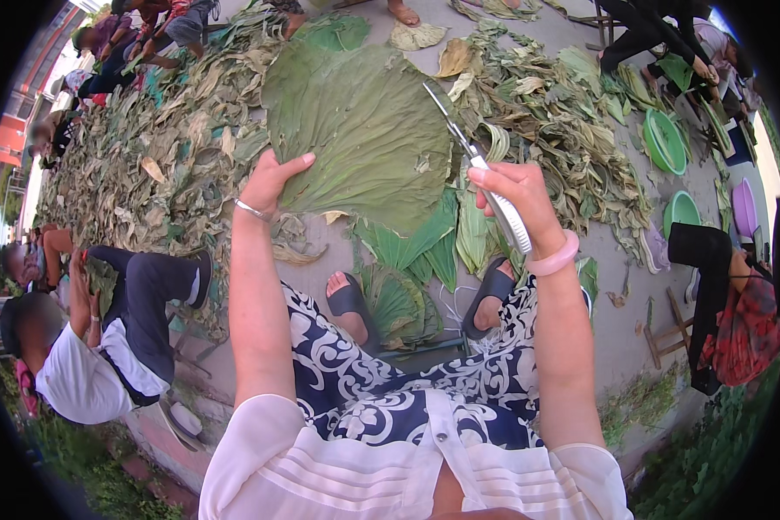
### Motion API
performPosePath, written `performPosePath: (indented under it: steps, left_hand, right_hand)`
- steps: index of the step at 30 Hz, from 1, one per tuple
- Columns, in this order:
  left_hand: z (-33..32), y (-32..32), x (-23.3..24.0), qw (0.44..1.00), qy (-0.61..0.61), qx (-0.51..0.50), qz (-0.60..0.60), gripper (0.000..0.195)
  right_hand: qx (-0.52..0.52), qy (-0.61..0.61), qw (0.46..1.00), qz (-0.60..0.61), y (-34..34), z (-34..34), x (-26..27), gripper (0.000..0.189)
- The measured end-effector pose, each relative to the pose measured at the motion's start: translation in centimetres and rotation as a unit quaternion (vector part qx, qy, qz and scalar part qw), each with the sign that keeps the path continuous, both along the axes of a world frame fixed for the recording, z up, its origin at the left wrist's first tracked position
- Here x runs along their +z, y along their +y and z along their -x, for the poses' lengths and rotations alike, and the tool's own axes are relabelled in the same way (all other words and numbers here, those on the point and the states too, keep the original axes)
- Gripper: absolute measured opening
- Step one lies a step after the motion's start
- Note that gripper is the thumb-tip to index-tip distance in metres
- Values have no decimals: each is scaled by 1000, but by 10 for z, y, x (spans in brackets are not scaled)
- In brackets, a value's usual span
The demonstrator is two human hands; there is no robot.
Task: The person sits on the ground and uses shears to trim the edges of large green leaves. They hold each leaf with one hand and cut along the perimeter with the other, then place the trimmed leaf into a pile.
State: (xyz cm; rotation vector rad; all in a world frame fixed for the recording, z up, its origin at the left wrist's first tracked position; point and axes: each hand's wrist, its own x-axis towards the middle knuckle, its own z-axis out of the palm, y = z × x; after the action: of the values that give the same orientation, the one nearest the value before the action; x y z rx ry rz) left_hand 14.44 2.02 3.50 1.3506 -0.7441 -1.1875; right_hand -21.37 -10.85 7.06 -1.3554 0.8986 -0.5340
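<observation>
My left hand (272, 182) grips the left edge of a large, flat green lotus leaf (364, 130), its thumb on the upper face and the other fingers hidden beneath. In my right hand (513, 195) is a pair of scissors (507, 218) with pale ribbed handles. Their blades point up and to the left along the leaf's right edge; whether they touch it I cannot tell. Folded green leaves (409, 244) lie on the ground below the big leaf, and a stack of leaves (396, 302) rests between my feet.
Heaps of dried leaves (149, 175) spread left, with another heap (559, 136) at the right. Green basins (664, 142) and a purple basin (744, 207) stand at far right. Seated people surround the piles, one person (84, 370) close on the left. A wooden stool (673, 328) stands at right.
</observation>
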Motion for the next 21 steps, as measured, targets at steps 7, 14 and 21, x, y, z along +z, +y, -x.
performPosePath:
  steps: [7,14,21]
  left_hand:
    - [-2,0,1,1000,-27,13,-3,38]
    - [-3,3,4,1000,-17,-12,-11,39]
    - [-1,3,5,1000,-10,-1,-7,40]
  right_hand:
    - [27,32,999,24,0,-1,-7,27]
    - [22,8,1000,13,2,-2,-5,32]
    - [46,30,998,26,1,-1,-4,31]
